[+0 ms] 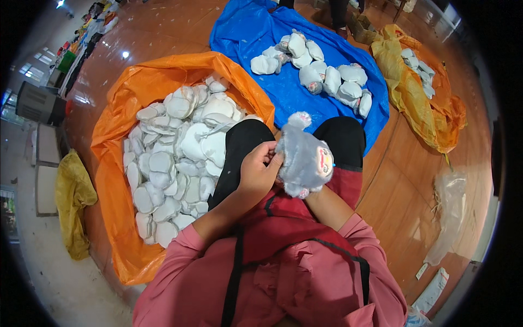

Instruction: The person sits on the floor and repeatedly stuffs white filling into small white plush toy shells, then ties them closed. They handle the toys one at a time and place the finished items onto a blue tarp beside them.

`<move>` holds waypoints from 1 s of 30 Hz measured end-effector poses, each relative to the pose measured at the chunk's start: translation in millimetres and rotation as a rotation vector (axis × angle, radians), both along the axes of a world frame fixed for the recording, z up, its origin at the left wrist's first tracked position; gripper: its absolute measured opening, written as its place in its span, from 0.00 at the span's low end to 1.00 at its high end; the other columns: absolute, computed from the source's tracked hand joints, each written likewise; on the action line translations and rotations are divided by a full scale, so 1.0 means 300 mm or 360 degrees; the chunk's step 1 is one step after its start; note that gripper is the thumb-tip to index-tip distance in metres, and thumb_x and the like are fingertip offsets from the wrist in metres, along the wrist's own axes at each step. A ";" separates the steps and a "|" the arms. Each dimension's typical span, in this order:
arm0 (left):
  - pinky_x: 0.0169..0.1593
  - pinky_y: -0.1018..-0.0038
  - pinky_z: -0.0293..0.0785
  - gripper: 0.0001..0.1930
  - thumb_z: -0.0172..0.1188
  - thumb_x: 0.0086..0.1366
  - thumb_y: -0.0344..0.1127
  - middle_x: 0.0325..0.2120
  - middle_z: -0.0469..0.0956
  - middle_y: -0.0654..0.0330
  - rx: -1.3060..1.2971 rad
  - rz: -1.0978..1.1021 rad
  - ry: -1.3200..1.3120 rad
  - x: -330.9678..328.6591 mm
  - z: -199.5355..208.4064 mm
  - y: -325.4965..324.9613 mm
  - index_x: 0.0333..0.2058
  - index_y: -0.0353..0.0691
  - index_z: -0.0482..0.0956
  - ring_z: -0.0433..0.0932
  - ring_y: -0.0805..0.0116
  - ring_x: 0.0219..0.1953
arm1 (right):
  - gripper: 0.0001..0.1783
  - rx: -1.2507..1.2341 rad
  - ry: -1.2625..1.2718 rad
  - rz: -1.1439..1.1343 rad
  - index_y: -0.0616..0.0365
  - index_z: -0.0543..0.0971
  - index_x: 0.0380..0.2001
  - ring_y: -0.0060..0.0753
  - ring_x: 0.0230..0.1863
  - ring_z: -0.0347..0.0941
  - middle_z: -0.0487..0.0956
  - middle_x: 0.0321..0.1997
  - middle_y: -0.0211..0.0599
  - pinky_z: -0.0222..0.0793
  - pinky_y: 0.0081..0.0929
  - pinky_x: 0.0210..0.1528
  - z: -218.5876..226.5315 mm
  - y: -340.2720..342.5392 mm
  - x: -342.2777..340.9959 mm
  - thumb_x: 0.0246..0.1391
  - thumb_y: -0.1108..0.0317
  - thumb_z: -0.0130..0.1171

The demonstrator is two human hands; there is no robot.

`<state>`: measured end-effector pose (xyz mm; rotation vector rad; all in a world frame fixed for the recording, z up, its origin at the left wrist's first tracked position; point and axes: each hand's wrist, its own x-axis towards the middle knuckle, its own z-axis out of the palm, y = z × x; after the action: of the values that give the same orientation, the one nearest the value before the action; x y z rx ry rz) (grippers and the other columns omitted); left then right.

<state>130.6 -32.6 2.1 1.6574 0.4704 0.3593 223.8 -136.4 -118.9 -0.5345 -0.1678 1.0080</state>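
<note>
A grey plush toy head (302,152) with rounded ears and a pale face patch is held sideways above my lap. My left hand (260,170) pinches its left edge, thumb and fingers closed together. From the lower right, my right forearm (331,207) runs up to the plush. The right hand itself is hidden behind or inside it, so its fingers do not show. At my left knee lies a heap of flat white padded pieces (180,155) in an open orange sack (111,180).
Beyond my knees, a blue sheet (239,32) holds several stuffed white-and-grey pieces (327,76). A yellow-orange sack (406,103) with more pieces lies far right, near a cardboard box (362,28). Someone's legs (339,13) stand at the far edge. Clear plastic (449,212) lies right.
</note>
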 end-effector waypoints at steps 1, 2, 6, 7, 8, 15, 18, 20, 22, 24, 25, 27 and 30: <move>0.33 0.78 0.72 0.10 0.56 0.65 0.29 0.27 0.78 0.61 0.0089 0.0023 -0.0042 0.005 -0.025 0.007 0.43 0.31 0.75 0.76 0.77 0.28 | 0.24 0.0073 0.0126 0.0052 0.57 0.68 0.56 0.37 0.50 0.72 0.75 0.49 0.40 0.71 0.36 0.52 -0.009 0.004 0.011 0.60 0.60 0.54; 0.33 0.77 0.73 0.10 0.55 0.65 0.30 0.27 0.79 0.59 0.0178 0.0045 -0.0085 0.008 -0.046 0.017 0.42 0.31 0.74 0.77 0.75 0.27 | 0.24 0.0146 0.0252 0.0102 0.57 0.68 0.56 0.37 0.50 0.73 0.75 0.50 0.40 0.72 0.35 0.52 -0.019 0.005 0.024 0.60 0.59 0.53; 0.34 0.76 0.73 0.10 0.52 0.67 0.31 0.25 0.79 0.59 -0.0105 -0.0032 0.0114 0.009 -0.046 0.061 0.42 0.31 0.74 0.77 0.75 0.28 | 0.24 0.0396 0.0693 0.0256 0.58 0.69 0.56 0.40 0.50 0.74 0.74 0.53 0.43 0.74 0.37 0.50 -0.004 -0.005 0.039 0.60 0.56 0.51; 0.39 0.76 0.73 0.10 0.50 0.68 0.30 0.31 0.79 0.59 0.0050 -0.0067 0.0191 0.008 -0.060 0.076 0.44 0.31 0.73 0.77 0.75 0.34 | 0.25 0.0423 0.0752 0.0264 0.58 0.69 0.56 0.41 0.50 0.75 0.75 0.53 0.45 0.76 0.39 0.49 0.049 -0.011 0.031 0.61 0.55 0.49; 0.41 0.76 0.72 0.10 0.49 0.68 0.29 0.34 0.79 0.59 -0.0123 -0.0095 0.0181 0.006 -0.076 0.084 0.45 0.31 0.72 0.77 0.75 0.36 | 0.26 0.0449 0.0811 0.0271 0.59 0.69 0.56 0.42 0.49 0.77 0.75 0.54 0.46 0.78 0.40 0.47 0.101 -0.019 0.024 0.61 0.53 0.48; 0.48 0.77 0.70 0.13 0.46 0.69 0.29 0.41 0.76 0.63 -0.0487 -0.0313 0.0172 -0.012 -0.066 0.130 0.50 0.33 0.71 0.73 0.76 0.42 | 0.26 0.0455 0.0732 0.0445 0.56 0.71 0.55 0.41 0.44 0.79 0.78 0.50 0.43 0.79 0.38 0.44 0.066 -0.015 0.044 0.60 0.51 0.52; 0.44 0.79 0.69 0.14 0.47 0.70 0.32 0.39 0.75 0.66 -0.0406 -0.0317 0.0124 -0.033 -0.061 0.130 0.51 0.35 0.71 0.72 0.78 0.38 | 0.25 0.0364 0.0824 0.0461 0.57 0.72 0.53 0.39 0.44 0.79 0.79 0.49 0.42 0.79 0.36 0.43 0.118 -0.014 0.020 0.60 0.52 0.52; 0.40 0.82 0.67 0.14 0.47 0.70 0.33 0.37 0.75 0.67 -0.0412 -0.0316 0.0066 -0.042 -0.059 0.128 0.51 0.36 0.72 0.70 0.81 0.34 | 0.24 -0.0096 -0.0118 0.0205 0.57 0.70 0.55 0.39 0.44 0.78 0.78 0.47 0.43 0.77 0.36 0.46 -0.011 -0.004 0.032 0.58 0.57 0.55; 0.35 0.84 0.65 0.13 0.46 0.70 0.32 0.33 0.75 0.69 -0.0445 -0.0299 0.0008 -0.052 -0.061 0.125 0.50 0.36 0.73 0.68 0.83 0.30 | 0.27 -0.0024 -0.0667 0.0332 0.61 0.70 0.54 0.41 0.42 0.78 0.78 0.46 0.47 0.78 0.35 0.43 -0.078 0.035 0.050 0.59 0.52 0.52; 0.30 0.85 0.62 0.12 0.46 0.70 0.31 0.29 0.73 0.70 -0.0492 -0.0252 -0.0012 -0.057 -0.050 0.123 0.47 0.36 0.74 0.65 0.84 0.26 | 0.33 0.0201 -0.0574 0.0645 0.64 0.69 0.55 0.49 0.40 0.77 0.77 0.43 0.54 0.78 0.37 0.41 -0.035 0.054 0.039 0.58 0.46 0.52; 0.28 0.86 0.60 0.11 0.46 0.69 0.31 0.27 0.72 0.70 -0.0521 -0.0249 -0.0020 -0.054 -0.043 0.118 0.45 0.37 0.74 0.63 0.85 0.24 | 0.36 0.0569 0.0041 0.1019 0.64 0.69 0.55 0.52 0.40 0.76 0.76 0.43 0.57 0.78 0.37 0.39 -0.106 0.066 0.031 0.57 0.43 0.52; 0.28 0.84 0.61 0.08 0.47 0.67 0.28 0.24 0.71 0.69 -0.0496 -0.0208 -0.0020 -0.055 -0.030 0.123 0.40 0.36 0.74 0.64 0.84 0.24 | 0.39 0.0899 0.0815 0.1532 0.63 0.68 0.56 0.56 0.40 0.74 0.74 0.43 0.61 0.77 0.38 0.36 -0.103 0.084 0.038 0.55 0.38 0.50; 0.26 0.83 0.61 0.05 0.48 0.65 0.26 0.21 0.70 0.69 -0.0480 -0.0082 -0.0123 -0.063 -0.061 0.119 0.32 0.37 0.73 0.64 0.84 0.22 | 0.42 0.0745 0.1164 0.1641 0.58 0.66 0.58 0.51 0.38 0.71 0.72 0.41 0.58 0.74 0.34 0.33 0.068 0.055 0.030 0.51 0.35 0.52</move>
<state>111.6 3.2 -16.2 1.3558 0.4021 0.2975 232.9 -120.1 -98.5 0.4420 -0.0046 2.0257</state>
